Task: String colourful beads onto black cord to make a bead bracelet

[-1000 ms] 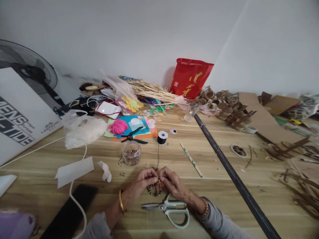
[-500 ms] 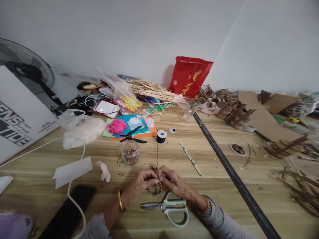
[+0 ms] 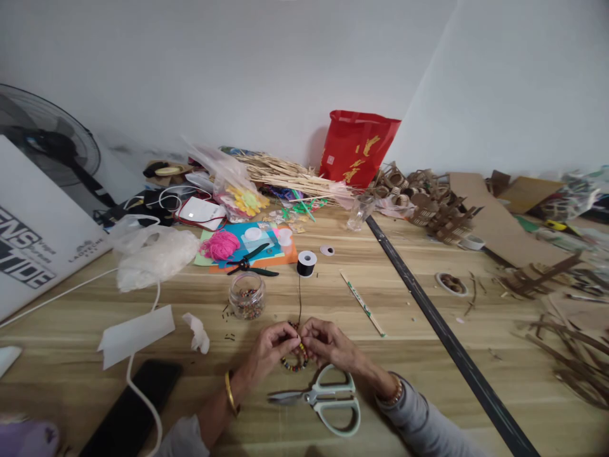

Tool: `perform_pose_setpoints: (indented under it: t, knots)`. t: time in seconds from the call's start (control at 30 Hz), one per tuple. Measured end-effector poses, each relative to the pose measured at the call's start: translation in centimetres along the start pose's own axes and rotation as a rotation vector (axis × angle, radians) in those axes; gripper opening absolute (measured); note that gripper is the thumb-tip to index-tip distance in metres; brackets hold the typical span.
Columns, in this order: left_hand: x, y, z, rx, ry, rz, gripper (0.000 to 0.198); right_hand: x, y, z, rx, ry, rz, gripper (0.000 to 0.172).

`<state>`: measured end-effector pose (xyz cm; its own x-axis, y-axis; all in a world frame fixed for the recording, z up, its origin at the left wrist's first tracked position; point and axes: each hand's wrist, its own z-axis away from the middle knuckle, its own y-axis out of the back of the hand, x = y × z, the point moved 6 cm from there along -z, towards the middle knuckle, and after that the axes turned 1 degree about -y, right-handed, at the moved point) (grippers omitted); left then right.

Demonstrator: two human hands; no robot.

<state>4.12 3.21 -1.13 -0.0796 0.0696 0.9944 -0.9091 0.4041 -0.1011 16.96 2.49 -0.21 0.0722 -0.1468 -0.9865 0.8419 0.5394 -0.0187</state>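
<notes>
A loop of multicoloured beads (image 3: 295, 367) hangs between my hands, just above or on the table. My left hand (image 3: 272, 348) pinches its upper left part, and my right hand (image 3: 329, 343) pinches close beside, the fingertips almost meeting. A black cord (image 3: 299, 298) runs from a spool (image 3: 307, 263) down to the fingers. Exactly which bit of cord or bead each hand grips is hidden. Scissors with pale green handles (image 3: 335, 401) lie just below my hands, blades pointing left. Left of the spool stands a clear jar (image 3: 247, 297) holding small coloured beads.
Black pliers (image 3: 252, 260) rest on coloured paper beside pink yarn (image 3: 221, 245). A wrapped stick (image 3: 362, 303) lies right of the spool. White paper (image 3: 137, 336) and a black phone-like slab (image 3: 130, 406) are at left. A dark strip (image 3: 442, 330) crosses the table at right.
The view has shifted slightly. Both hands stay together at the bead loop, with small finger movements; a yellow part of the loop shows more clearly between the fingertips.
</notes>
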Motion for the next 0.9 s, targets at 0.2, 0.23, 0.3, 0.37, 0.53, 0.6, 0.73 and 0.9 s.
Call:
perform_pose_setpoints:
  t: [0.2,0.23,0.3,0.37,0.53,0.6,0.73,0.9]
  knots:
    - [0.4,0.0,0.1,0.045,-0.074,-0.128,0.024,-0.2,0.4,0.2,0.004,0.006,0.104,0.036]
    - [0.5,0.0,0.2,0.046,-0.089,-0.15,0.023,-0.4,0.4,0.2,0.003,0.017,0.138,0.032]
    - [0.8,-0.1,0.3,0.042,-0.12,-0.189,0.021,-1.0,0.5,0.4,0.016,0.067,0.247,0.022]
    - [1.1,-0.3,0.5,0.034,-0.159,-0.232,0.02,-1.8,0.6,0.7,0.043,0.144,0.383,0.014]
    - [1.9,-0.6,0.9,0.05,-0.282,-0.376,0.02,-3.0,0.2,1.2,0.109,0.269,0.557,0.012]
    - [2.0,-0.7,1.0,0.046,-0.316,-0.402,0.02,-3.0,0.0,1.3,0.13,0.3,0.6,0.012]
    - [1.8,-0.8,0.8,0.033,-0.327,-0.405,0.021,-2.6,-0.2,1.4,0.183,0.345,0.688,0.014]
    - [1.6,-0.6,0.3,0.039,-0.227,-0.336,0.021,-2.3,-0.1,1.2,0.187,0.34,0.733,0.015]
